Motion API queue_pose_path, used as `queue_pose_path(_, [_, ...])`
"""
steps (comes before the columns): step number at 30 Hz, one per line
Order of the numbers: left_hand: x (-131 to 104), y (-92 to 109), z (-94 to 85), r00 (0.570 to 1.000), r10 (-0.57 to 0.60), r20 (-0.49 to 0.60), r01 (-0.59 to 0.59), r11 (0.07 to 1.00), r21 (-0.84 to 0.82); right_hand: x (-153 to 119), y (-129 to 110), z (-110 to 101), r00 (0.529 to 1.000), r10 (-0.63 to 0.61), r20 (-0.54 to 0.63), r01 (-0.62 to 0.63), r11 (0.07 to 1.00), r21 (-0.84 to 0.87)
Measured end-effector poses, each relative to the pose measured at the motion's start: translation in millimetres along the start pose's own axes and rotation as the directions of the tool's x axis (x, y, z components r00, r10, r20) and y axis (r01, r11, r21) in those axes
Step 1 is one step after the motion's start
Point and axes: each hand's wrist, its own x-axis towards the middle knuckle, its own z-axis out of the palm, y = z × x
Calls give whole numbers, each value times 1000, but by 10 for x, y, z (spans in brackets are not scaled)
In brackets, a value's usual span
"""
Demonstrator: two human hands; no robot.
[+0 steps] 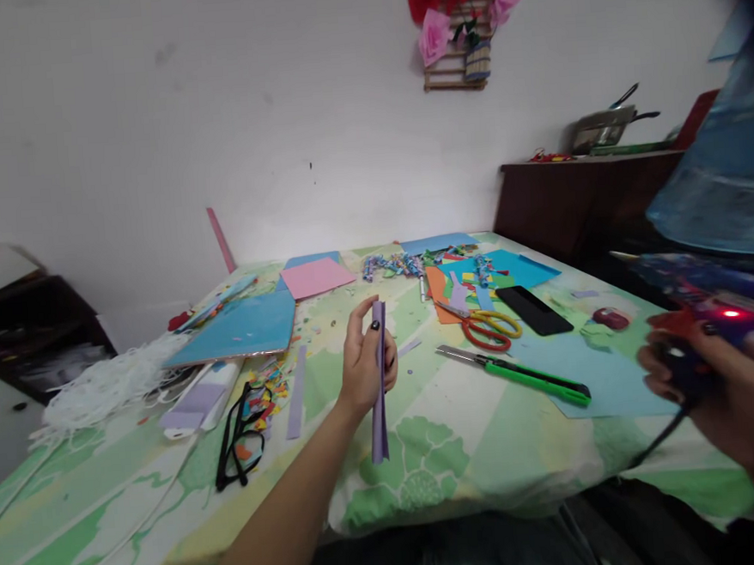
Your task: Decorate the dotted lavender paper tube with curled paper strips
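Note:
My left hand is closed around a narrow folded strip of purple paper, held upright above the tablecloth. At the right edge, my right hand grips a dark blue glue gun with a red light glowing on its side. The gun's nozzle points left, and motion blurs part of this hand. Between the hands lie a green utility knife with its blade out, and scissors with red and yellow handles.
Black glasses and paper scraps lie on the left, near a blue sheet pack and tangled white cord. A black phone rests on the right. A pink sheet and curled paper strips are farther back.

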Motion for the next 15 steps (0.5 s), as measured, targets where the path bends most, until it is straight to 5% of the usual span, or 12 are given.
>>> queue_pose_path(2, [-25, -1, 16, 999, -19, 45, 19, 1000, -3, -225, -559, 367, 961, 193, 199, -255, 893, 369])
queue_pose_path(6, [-64, -13, 27, 992, -42, 117, 40, 999, 20, -730, -1238, 698, 800, 205, 563, -462, 809, 363])
queue_pose_path(15, [-139, -19, 65, 975, 2, 221, -18, 998, 68, -1102, -1304, 1049, 816, 160, 556, -379, 873, 306])
